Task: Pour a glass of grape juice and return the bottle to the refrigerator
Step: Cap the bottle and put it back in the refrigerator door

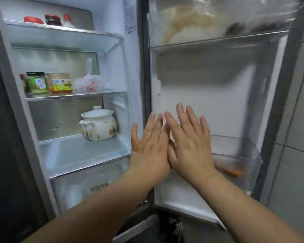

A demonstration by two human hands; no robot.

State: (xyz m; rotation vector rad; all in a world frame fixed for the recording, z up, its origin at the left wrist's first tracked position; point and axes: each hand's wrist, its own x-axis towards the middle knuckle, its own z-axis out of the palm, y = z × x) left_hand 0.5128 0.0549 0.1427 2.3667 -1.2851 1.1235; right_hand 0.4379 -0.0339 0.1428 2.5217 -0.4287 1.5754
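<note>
White open refrigerator (116, 58) ahead, its door (200, 85) swung to the right and blurred. Both forearms are extended. Left hand (147, 149) and right hand (191, 146) are raised side by side before the door's inner panel, overlapping, fingers straight and spread, holding nothing. The grape juice bottle's location cannot be told.

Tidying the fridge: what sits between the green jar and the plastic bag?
An orange jar with a yellow label, seen in the head view.
</note>
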